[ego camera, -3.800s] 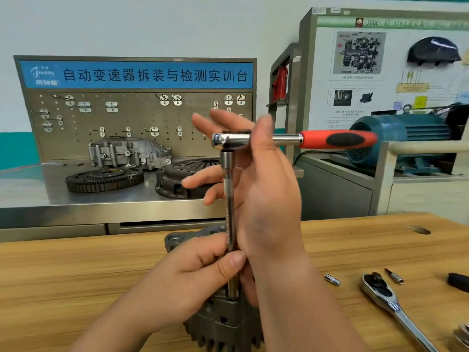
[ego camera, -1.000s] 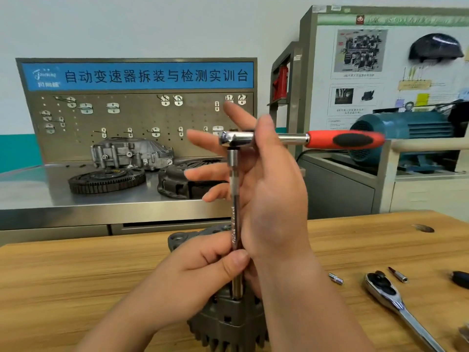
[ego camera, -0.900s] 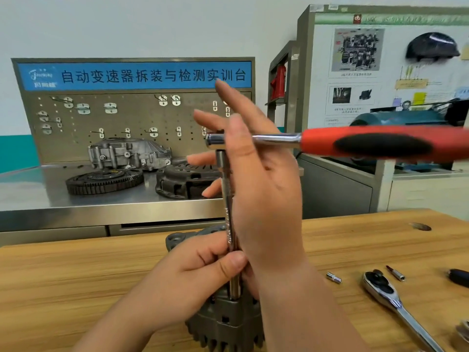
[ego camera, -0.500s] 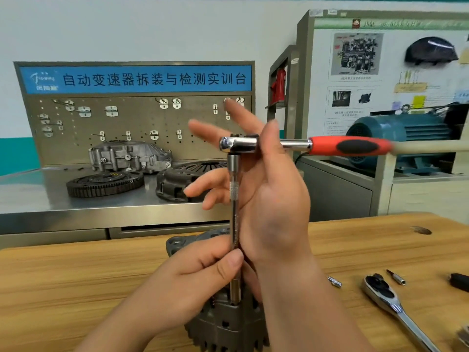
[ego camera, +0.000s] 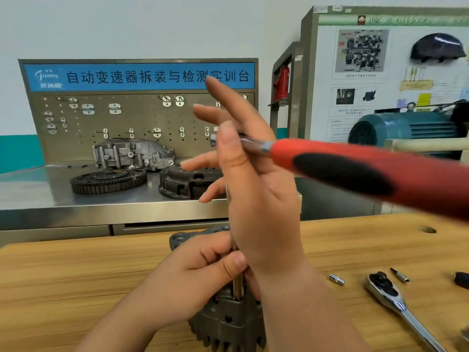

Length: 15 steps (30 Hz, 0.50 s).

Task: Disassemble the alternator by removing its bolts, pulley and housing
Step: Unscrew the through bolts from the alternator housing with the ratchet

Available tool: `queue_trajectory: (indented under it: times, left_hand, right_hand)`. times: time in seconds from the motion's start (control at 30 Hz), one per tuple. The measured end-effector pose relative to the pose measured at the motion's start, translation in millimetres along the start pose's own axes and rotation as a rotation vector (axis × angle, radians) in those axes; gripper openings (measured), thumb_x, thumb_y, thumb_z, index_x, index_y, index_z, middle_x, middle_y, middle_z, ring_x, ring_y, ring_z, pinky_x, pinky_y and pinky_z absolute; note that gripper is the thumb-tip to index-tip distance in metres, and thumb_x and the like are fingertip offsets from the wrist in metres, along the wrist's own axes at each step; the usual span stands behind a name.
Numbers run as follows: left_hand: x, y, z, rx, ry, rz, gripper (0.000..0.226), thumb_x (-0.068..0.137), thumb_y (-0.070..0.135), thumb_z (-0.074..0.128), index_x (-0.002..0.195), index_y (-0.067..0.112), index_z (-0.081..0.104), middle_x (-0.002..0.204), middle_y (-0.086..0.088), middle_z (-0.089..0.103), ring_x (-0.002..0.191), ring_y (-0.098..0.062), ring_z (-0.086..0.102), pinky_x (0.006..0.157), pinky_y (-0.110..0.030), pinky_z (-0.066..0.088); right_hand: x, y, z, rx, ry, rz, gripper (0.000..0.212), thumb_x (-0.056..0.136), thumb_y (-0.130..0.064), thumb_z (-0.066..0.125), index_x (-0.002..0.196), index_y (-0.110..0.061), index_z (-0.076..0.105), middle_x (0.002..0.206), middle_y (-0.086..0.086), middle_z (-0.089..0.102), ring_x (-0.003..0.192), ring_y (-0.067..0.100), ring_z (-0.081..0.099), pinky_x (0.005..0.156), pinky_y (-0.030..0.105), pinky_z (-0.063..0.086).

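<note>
The dark grey alternator [ego camera: 228,323] stands on the wooden bench [ego camera: 76,288] at the bottom centre, largely hidden by my hands. A slim steel extension bar [ego camera: 238,288] rises upright from its top. My left hand [ego camera: 193,283] grips the bar low down, thumb across it. At the bar's top sits a ratchet with a red and black handle [ego camera: 355,174], blurred and pointing right and towards me. My right hand [ego camera: 264,214] stands upright by the ratchet head, fingers straight and spread, thumb against the steel shank.
On the bench to the right lie a second chrome ratchet [ego camera: 390,298], a small socket adapter [ego camera: 337,279] and a bit [ego camera: 399,275]. Behind is a steel bench with a flywheel [ego camera: 109,180], a clutch cover [ego camera: 187,182] and a housing [ego camera: 132,153].
The red handle has swung round from pointing right to pointing right and towards me. My right hand's fingers have risen. The left hand's grip on the bar is unchanged.
</note>
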<state>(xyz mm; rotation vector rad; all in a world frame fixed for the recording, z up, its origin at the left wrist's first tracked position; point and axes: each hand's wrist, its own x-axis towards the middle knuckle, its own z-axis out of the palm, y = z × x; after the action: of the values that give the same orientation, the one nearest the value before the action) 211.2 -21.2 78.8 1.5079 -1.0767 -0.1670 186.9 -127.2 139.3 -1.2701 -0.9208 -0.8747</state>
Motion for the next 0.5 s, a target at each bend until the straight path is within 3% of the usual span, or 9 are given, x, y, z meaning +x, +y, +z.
queue_trajectory:
  times: [0.1,0.2,0.3,0.4,0.5]
  left_hand:
    - [-0.5,-1.8,-1.7,-0.002,-0.011,-0.006,0.038,0.09,0.05,0.054,0.103,0.016,0.068,0.092,0.005,0.074,0.085,-0.002,0.068,0.074,-0.011,0.05]
    - [-1.1,-0.8,-1.8,-0.028,-0.012,-0.017,0.034,0.091,0.049,0.054,0.099,0.02,0.07,0.09,0.01,0.073,0.085,-0.001,0.067,0.074,-0.011,0.049]
    - [-0.6,0.1,-1.3,-0.028,-0.018,-0.031,0.031,0.089,0.051,0.057,0.096,0.025,0.072,0.087,0.01,0.073,0.083,-0.001,0.068,0.073,-0.011,0.05]
    - [0.6,0.5,-0.8,0.001,0.007,-0.043,0.041,0.086,0.054,0.058,0.099,0.016,0.069,0.089,0.006,0.074,0.084,-0.004,0.069,0.074,-0.013,0.05]
    - [0.3,2.3,0.7,0.024,0.0,-0.045,0.032,0.085,0.055,0.06,0.096,0.027,0.072,0.087,0.014,0.074,0.082,0.004,0.067,0.072,-0.008,0.048]
  right_hand:
    - [-0.1,2.8,-5.2,0.247,0.009,0.158,0.035,0.098,-0.036,0.035,0.128,-0.03,0.051,0.124,0.005,0.065,0.065,0.017,0.069,0.046,0.022,0.048]
    - [1.9,6.4,-9.5,0.455,-0.001,0.331,0.049,0.095,-0.048,0.028,0.133,-0.024,0.048,0.111,0.007,0.072,0.057,0.018,0.067,0.045,0.022,0.048]
    - [1.2,7.4,-9.5,0.516,-0.024,0.421,0.054,0.092,-0.055,0.031,0.134,-0.024,0.046,0.105,0.007,0.073,0.058,0.018,0.067,0.044,0.022,0.048]
    - [1.7,5.7,-7.5,0.318,0.025,0.289,0.043,0.095,-0.043,0.035,0.133,-0.032,0.049,0.117,0.005,0.069,0.07,0.02,0.07,0.048,0.023,0.05]
    - [-2.6,-3.3,-4.5,-0.002,0.024,0.022,0.039,0.098,-0.021,0.045,0.137,-0.025,0.049,0.12,-0.001,0.065,0.09,0.024,0.067,0.067,0.027,0.053]
